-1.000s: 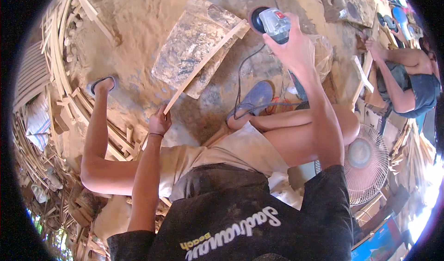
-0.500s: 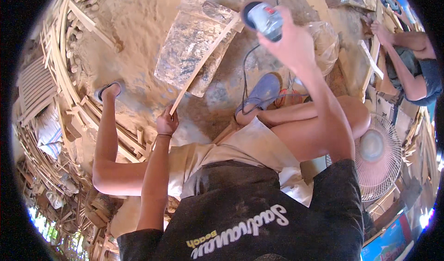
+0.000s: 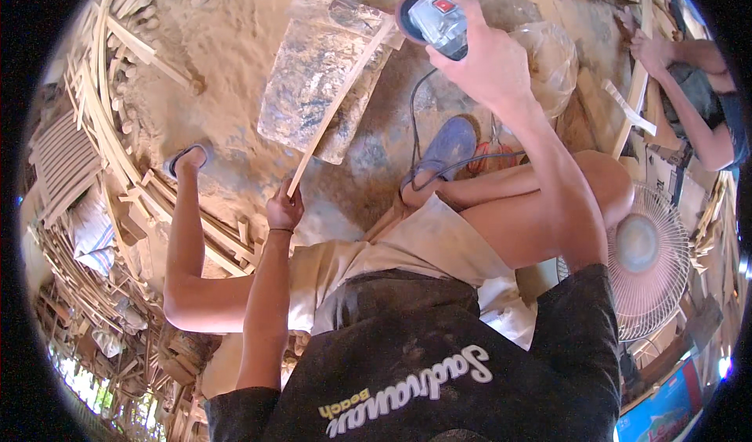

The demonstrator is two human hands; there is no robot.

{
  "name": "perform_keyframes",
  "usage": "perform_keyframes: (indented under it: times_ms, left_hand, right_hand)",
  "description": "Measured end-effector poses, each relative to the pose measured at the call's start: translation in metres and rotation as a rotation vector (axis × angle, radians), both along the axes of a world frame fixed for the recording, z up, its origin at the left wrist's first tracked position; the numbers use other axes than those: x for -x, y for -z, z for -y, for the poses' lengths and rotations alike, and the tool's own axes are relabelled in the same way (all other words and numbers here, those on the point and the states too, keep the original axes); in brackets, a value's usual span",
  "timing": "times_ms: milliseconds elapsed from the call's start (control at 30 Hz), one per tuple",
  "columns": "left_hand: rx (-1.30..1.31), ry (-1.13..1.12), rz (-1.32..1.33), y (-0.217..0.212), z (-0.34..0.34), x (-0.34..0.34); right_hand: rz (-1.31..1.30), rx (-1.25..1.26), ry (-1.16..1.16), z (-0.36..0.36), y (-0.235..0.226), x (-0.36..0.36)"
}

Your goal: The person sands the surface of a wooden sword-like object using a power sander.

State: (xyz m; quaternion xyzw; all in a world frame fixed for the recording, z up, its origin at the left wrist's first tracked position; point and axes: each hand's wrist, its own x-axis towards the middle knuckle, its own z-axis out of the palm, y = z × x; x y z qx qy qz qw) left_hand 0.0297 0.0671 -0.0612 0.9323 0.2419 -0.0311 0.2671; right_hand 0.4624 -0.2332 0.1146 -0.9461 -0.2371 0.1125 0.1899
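My left hand (image 3: 285, 208) is closed around the near end of a long thin wooden strip (image 3: 335, 105). The strip slants away over a worn, stained board (image 3: 301, 74) on the ground, and its far end meets the board's upper right edge. In my right hand (image 3: 493, 66) is a handheld disc sander (image 3: 437, 20) with a grey body, a red switch and a dark round pad. Its pad is at the strip's far end; whether the two touch I cannot tell. A dark cord (image 3: 413, 117) trails from the sander toward my foot.
Bundles of wooden strips (image 3: 102, 97) lie along the left. A blue clog (image 3: 450, 146) is on my right foot, with the cord across it. A caged fan (image 3: 638, 246) stands by my right knee. Beyond a clear plastic bag (image 3: 548, 66), another person's hand (image 3: 650, 54) works at the right.
My right hand and the sander have shifted slightly left and nearer the strip's far end. My left hand keeps hold of the strip. The other person's arm has moved a little.
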Motion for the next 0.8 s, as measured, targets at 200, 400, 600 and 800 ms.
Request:
perform_keyframes:
  times_ms: [200,400,600,800]
  left_hand:
    - [-0.027,0.005,0.018,0.004,-0.002,0.004]
    - [-0.059,0.017,-0.004,0.005,-0.002,0.006]
    - [-0.05,0.022,-0.032,0.003,-0.002,0.003]
    - [-0.028,-0.016,-0.011,0.001,0.001,0.003]
  right_hand:
    - [-0.133,0.09,-0.18,-0.017,-0.018,0.043]
    - [-0.101,-0.013,-0.07,-0.015,-0.006,0.018]
    - [-0.045,-0.039,0.067,-0.001,-0.001,-0.017]
    - [-0.162,-0.047,0.029,-0.01,-0.009,-0.007]
